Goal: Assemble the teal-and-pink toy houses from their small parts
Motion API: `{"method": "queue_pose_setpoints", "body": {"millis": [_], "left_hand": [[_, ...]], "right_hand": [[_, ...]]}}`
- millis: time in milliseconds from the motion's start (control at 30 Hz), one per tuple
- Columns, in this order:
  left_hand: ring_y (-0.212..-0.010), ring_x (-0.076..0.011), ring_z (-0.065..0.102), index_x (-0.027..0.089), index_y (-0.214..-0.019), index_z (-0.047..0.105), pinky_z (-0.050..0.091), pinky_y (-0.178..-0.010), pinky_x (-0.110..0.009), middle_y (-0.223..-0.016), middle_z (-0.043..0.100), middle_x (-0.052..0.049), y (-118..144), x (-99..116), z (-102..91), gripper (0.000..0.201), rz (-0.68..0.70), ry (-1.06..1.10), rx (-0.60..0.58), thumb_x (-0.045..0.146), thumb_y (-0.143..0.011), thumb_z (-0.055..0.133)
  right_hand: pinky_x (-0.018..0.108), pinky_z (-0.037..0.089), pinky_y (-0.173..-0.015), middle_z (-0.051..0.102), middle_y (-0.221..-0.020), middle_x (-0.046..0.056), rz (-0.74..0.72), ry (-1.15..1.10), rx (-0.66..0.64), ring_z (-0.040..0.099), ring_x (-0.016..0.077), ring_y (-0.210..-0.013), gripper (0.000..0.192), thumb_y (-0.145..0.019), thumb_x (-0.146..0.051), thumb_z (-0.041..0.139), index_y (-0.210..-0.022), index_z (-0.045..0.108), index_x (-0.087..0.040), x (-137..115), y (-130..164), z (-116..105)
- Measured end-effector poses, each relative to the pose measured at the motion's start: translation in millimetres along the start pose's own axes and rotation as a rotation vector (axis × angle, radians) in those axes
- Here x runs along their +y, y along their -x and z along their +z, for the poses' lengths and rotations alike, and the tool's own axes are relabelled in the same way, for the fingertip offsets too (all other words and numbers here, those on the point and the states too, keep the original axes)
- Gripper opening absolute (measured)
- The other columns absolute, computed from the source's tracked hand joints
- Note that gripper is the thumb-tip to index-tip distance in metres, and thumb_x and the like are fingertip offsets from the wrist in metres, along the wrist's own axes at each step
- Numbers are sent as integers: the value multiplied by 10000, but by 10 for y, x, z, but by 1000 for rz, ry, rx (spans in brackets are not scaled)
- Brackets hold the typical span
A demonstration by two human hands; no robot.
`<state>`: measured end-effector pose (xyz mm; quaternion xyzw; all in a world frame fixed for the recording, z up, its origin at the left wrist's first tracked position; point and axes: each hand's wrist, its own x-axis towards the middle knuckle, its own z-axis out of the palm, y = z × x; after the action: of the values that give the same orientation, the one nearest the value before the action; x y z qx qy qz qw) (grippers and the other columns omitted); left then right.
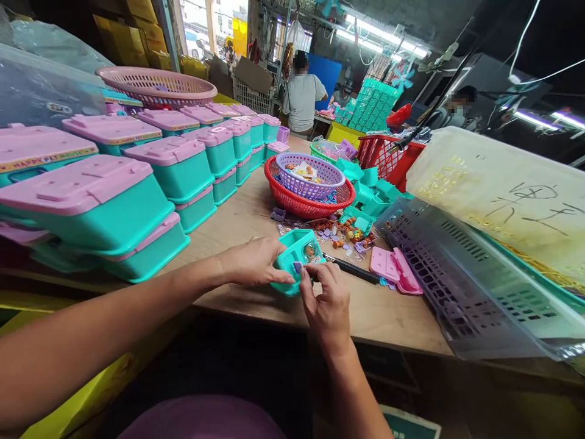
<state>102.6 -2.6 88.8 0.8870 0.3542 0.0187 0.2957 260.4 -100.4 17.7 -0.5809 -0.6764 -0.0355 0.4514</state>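
Keep your left hand (253, 262) gripping the open teal plastic toy box (297, 259) steady near the front edge of the wooden table (388, 311), while your right hand (326, 299) pinches the small purple piece (298, 267) gently into it.

"HAPPY PET" strip on pink-lidded teal box (41, 155); handwritten black characters on translucent bin (503, 195), illegible.
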Motion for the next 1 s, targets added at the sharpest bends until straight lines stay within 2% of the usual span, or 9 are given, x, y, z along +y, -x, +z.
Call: {"method": "queue_pose_setpoints", "body": {"millis": [267, 433, 567, 733, 867, 1000], "left_hand": [[-758, -184, 578, 149, -812, 641, 365, -639, -235, -834, 655, -46, -48, -31, 104, 356, 72, -113, 80, 504, -790, 669], [-703, -164, 582, 153, -777, 644, 368, -616, -226, -777, 664, -30, -60, -43, 124, 324, 119, -93, 71, 474, -798, 676], [-717, -156, 594, 158, -844, 673, 375, -622, -215, -796, 677, -16, -61, -44, 130, 277, 124, -60, 108, 429, -790, 694], [-596, -121, 529, 153, -727, 646, 331, -544, -204, -629, 612, 19, -65, -49, 161, 275, 144, 0, 66, 415, -798, 690], [-651, -124, 556, 161, -809, 676, 363, -588, -196, -717, 658, 13, -95, -72, 178, 227, 176, 11, 67, 388, -804, 689], [-679, -127, 570, 161, -781, 673, 388, -634, -197, -731, 664, 11, -121, -77, 172, 207, 223, -2, 30, 363, -825, 660]], "right_hand": [[310, 393, -716, 648, -806, 36, -27, 132, -72, 536, 180, -786, 96, -923, -241, 595, -840, 607, -195, 60, 17, -51], [317, 380, -744, 623, -779, 18, -5, 157, -36, 529, 179, -781, 99, -934, -233, 573, -841, 584, -202, 30, 29, -21], [309, 387, -732, 611, -783, 28, 2, 160, -43, 525, 180, -778, 121, -946, -235, 548, -833, 570, -197, 27, 17, -26], [305, 395, -720, 608, -795, 35, 8, 162, -68, 520, 183, -776, 118, -955, -226, 522, -849, 564, -197, 40, 24, -40], [310, 400, -722, 606, -808, 45, -21, 228, -112, 527, 191, -788, 150, -969, -229, 492, -841, 563, -197, 12, 2, -66], [347, 427, -793, 606, -785, 48, -98, 363, -172, 538, 203, -769, 163, -972, -212, 463, -855, 576, -196, -15, -50, -90]]}}
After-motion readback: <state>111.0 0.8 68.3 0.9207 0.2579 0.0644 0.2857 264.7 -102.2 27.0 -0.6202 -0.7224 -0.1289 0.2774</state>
